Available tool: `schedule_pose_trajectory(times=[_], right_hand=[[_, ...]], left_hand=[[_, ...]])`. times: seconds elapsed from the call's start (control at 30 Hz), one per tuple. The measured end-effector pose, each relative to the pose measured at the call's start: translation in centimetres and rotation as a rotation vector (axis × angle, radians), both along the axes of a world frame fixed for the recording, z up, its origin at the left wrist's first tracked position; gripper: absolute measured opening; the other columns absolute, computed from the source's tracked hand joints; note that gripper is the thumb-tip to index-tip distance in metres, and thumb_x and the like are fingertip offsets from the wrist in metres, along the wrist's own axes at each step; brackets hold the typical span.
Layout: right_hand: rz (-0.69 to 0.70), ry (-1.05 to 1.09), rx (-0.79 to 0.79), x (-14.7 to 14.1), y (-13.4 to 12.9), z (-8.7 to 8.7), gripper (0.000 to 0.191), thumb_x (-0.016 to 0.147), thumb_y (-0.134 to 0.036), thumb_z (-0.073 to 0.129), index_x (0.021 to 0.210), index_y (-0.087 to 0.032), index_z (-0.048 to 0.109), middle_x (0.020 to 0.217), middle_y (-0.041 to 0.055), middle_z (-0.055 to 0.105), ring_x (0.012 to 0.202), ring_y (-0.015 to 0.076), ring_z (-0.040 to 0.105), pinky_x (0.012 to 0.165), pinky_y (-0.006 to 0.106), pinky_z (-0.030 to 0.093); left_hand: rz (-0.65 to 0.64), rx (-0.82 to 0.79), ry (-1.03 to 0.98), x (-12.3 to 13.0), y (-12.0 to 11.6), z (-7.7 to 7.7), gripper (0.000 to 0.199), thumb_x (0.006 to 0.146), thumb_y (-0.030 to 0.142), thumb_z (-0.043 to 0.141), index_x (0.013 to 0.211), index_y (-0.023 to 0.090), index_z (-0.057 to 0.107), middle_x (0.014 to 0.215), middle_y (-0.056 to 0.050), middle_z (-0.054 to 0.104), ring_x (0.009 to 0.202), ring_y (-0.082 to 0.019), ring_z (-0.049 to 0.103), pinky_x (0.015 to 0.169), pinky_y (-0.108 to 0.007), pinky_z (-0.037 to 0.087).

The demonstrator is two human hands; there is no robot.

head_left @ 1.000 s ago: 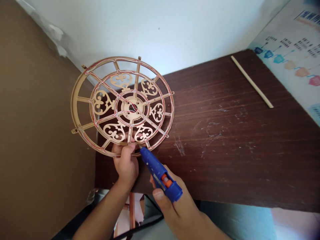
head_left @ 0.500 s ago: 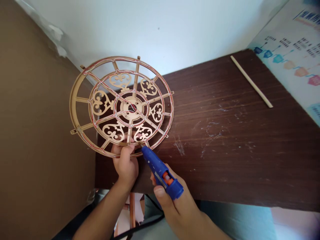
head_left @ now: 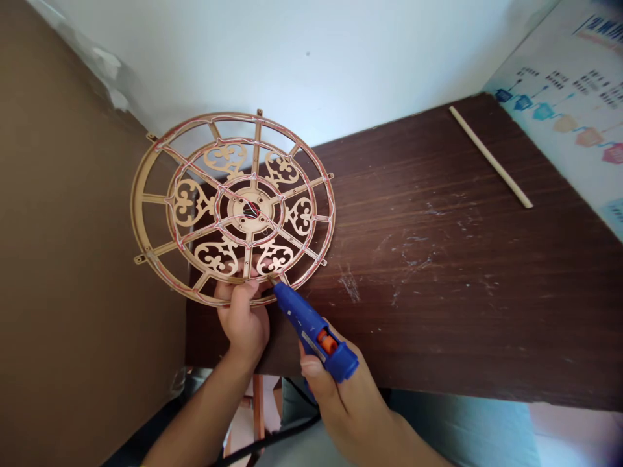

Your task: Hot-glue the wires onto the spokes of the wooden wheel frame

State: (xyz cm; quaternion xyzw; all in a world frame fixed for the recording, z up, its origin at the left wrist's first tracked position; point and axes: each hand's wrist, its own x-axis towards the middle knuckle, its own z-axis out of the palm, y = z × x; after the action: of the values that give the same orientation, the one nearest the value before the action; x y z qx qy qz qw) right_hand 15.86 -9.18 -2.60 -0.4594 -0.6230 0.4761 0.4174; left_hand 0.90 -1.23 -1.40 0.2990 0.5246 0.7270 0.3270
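A round gold openwork frame [head_left: 250,224] with scroll ornaments leans up at a tilt, thin red and white wires running along its rings and some spokes. My left hand [head_left: 244,311] grips its lower rim, thumb in front and fingers behind. In my right hand [head_left: 335,383] is a blue hot glue gun [head_left: 306,318] with an orange part showing near its rear. The gun's nozzle meets the frame's lower ring, just right of my left thumb; whether it touches cannot be made out. Part of my right fingers is hidden by the gun.
A pale wooden-coloured stick [head_left: 490,157] lies on the dark brown table [head_left: 438,311], whose surface is scratched. A brown cardboard panel [head_left: 73,233] stands at left, a printed white box [head_left: 569,104] at right. A black cord [head_left: 272,441] hangs below the table's front edge.
The gold frame has shifted slightly left and turned a little in my left hand. The glue gun stays at nearly the same place on the lower ring.
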Motion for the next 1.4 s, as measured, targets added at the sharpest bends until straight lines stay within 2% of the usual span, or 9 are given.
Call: schedule_pose_trajectory(times=[0.17,0.33,0.47,0.67,0.8,1.1,1.2,1.4], right_hand=[[-0.015,0.002,-0.029,0.1,0.3,0.2,0.056,0.115,-0.063,0.039,0.120,-0.021,0.075,0.090,0.0080,0.077,0.075,0.0240,0.075,0.079,0.035,0.068],[0.005,0.068,-0.074,0.1,0.3,0.4,0.050,0.116,-0.060,0.041,0.119,-0.023,0.075,0.093,0.0074,0.077,0.077,0.0239,0.075,0.082,0.035,0.067],[-0.034,0.018,-0.031,0.1,-0.1,-0.1,0.051,0.115,-0.061,0.045,0.130,-0.022,0.072,0.099,0.0094,0.079,0.084,0.0263,0.078,0.084,0.037,0.068],[0.008,0.049,-0.024,0.0,0.7,0.4,0.041,0.116,-0.054,0.044,0.109,-0.022,0.069,0.089,0.0051,0.076,0.077,0.0221,0.075,0.073,0.031,0.062],[0.038,0.078,-0.031,-0.1,1.3,0.9,0.036,0.116,-0.048,0.045,0.099,-0.023,0.066,0.081,0.0018,0.070,0.068,0.0191,0.069,0.066,0.029,0.058],[-0.008,0.039,-0.030,-0.1,0.6,0.4,0.035,0.116,-0.050,0.046,0.109,-0.022,0.065,0.087,0.0043,0.075,0.074,0.0211,0.075,0.070,0.030,0.061],[0.006,0.061,-0.019,-0.2,0.7,0.4,0.038,0.117,-0.053,0.044,0.104,-0.022,0.064,0.083,0.0024,0.071,0.070,0.0198,0.072,0.068,0.029,0.059],[0.059,0.079,-0.016,-0.2,0.9,0.4,0.046,0.118,-0.060,0.039,0.099,-0.024,0.060,0.080,0.0001,0.067,0.066,0.0179,0.066,0.064,0.028,0.056]], left_hand=[[0.000,-0.001,-0.021,0.1,0.0,0.1,0.010,0.070,0.018,0.072,0.077,0.023,0.077,0.079,-0.001,0.080,0.076,-0.023,0.079,0.070,-0.032,0.064],[0.007,-0.017,-0.004,-0.1,-0.1,0.1,0.007,0.073,0.020,0.071,0.077,0.023,0.075,0.080,-0.001,0.081,0.078,-0.022,0.079,0.072,-0.031,0.064],[0.019,-0.028,0.015,-0.1,-0.2,0.1,0.006,0.072,0.021,0.071,0.077,0.023,0.074,0.079,0.000,0.078,0.075,-0.021,0.078,0.072,-0.031,0.064],[0.002,-0.006,0.029,0.0,-0.3,0.0,0.006,0.075,0.019,0.070,0.079,0.022,0.072,0.082,-0.001,0.078,0.077,-0.022,0.078,0.073,-0.033,0.065],[0.016,-0.007,-0.011,0.0,-0.2,0.1,0.007,0.071,0.019,0.072,0.076,0.022,0.075,0.080,0.000,0.078,0.076,-0.023,0.078,0.067,-0.033,0.066],[0.026,-0.004,-0.023,0.0,-0.2,0.2,0.009,0.070,0.018,0.072,0.076,0.022,0.077,0.079,0.000,0.080,0.076,-0.023,0.080,0.065,-0.033,0.067],[0.035,0.001,-0.021,-0.1,-0.2,0.1,0.007,0.070,0.018,0.072,0.075,0.022,0.077,0.078,-0.001,0.079,0.073,-0.024,0.079,0.061,-0.033,0.066],[0.028,0.011,0.004,-0.1,-0.1,-0.2,0.009,0.070,0.017,0.071,0.076,0.021,0.077,0.077,0.000,0.079,0.072,-0.021,0.078,0.069,-0.031,0.066]])
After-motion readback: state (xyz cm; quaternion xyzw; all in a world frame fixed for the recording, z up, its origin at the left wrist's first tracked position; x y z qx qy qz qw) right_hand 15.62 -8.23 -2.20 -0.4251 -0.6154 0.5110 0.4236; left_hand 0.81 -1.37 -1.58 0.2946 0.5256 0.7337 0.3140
